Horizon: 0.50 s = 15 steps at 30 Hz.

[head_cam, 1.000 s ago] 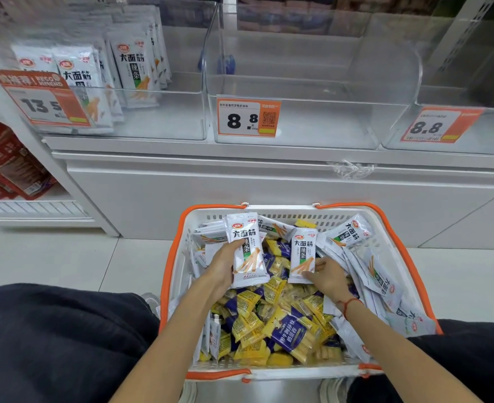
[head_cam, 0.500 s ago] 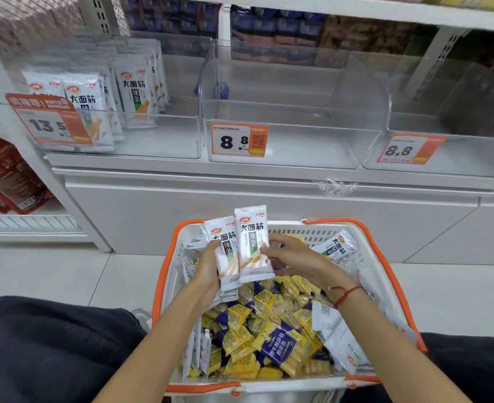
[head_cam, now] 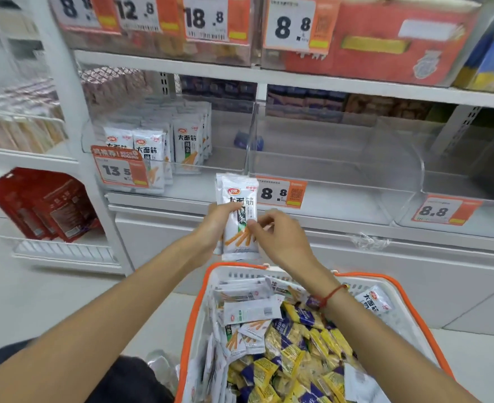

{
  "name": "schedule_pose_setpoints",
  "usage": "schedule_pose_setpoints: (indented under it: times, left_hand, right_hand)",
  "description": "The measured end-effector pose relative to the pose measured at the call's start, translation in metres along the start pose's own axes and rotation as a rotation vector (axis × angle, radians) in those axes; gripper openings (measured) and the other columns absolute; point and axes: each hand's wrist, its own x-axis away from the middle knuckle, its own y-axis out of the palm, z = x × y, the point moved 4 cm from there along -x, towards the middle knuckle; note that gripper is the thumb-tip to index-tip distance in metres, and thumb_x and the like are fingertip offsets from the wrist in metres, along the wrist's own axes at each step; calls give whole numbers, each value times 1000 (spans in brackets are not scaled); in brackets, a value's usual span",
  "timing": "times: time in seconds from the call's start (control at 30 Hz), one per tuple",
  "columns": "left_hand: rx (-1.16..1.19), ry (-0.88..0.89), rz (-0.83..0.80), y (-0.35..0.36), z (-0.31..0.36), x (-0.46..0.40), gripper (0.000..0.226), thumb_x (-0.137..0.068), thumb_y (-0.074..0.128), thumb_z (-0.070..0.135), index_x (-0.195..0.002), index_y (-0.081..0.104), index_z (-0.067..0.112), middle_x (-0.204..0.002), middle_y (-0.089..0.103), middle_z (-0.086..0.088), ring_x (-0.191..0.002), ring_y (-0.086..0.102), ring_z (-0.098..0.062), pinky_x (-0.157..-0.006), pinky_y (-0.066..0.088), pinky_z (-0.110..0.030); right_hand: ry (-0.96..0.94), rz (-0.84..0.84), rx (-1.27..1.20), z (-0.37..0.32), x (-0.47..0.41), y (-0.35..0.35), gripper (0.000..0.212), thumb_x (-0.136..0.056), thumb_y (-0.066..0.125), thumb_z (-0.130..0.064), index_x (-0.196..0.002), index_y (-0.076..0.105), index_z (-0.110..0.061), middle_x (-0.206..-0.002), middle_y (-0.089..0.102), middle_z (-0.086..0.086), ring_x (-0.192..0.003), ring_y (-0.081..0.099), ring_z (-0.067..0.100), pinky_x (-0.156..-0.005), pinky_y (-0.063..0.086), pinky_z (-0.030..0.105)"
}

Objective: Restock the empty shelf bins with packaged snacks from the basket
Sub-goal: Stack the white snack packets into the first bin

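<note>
At frame centre, my left hand (head_cam: pixel 215 225) grips upright white snack packets (head_cam: pixel 238 216) (long axis vertical, logo up); my right hand (head_cam: pixel 277 237) pinches their edge, below the clear empty shelf bin (head_cam: pixel 327 170), above the orange-rimmed white basket (head_cam: pixel 202 301).

**Packets held up before the bins**

The left hand (head_cam: pixel 218 221) grips a small stack of white packets (head_cam: pixel 238 216), upright, above the basket (head_cam: pixel 408 301). The right hand (head_cam: pixel 280 237) pinches the stack's right edge. Behind stand clear bins (head_cam: pixel 336 170); the left bin (head_cam: pixel 225 158) holds matching packets.
</note>
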Motion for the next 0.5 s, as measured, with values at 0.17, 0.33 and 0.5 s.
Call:
schedule_pose_setpoints:
  times: [0.17, 0.33, 0.5]
  left_hand:
    - [-95, 184, -76, -21, 58, -15, 24, -97, 47, 30, -115, 60, 19, -99, 72, 0, -82, 70, -11, -64, 53, -18]
    - [-220, 221, -37, -50, 96, -39, 54, -84, 51, 61, -109, 62, 14, -105, 66, -6, -102, 58, -24, -98, 41, -37]
    - [-443, 164, -16, -69, 127, -65, 57, -97, 34, 55, -119, 58, 8, -114, 62, -5, -102, 57, -23, -73, 38, -26]
  right_hand:
    - [-4, -106, -274, -54, -48, -9, 39, -94, 52, -17, -130, 40, -12, -115, 56, -1, -98, 59, 15, -91, 47, 33]
    - [-86, -177, -198, -93, -93, -9, 15, -99, 40, -14, -96, 54, -15, -88, 59, -1, -79, 55, 13, -75, 40, 28]
    - [138, -219, -436, -102, -140, 12, 19, -98, 43, -8, -91, 60, -8, -88, 65, 13, -73, 58, 20, -71, 49, 28]
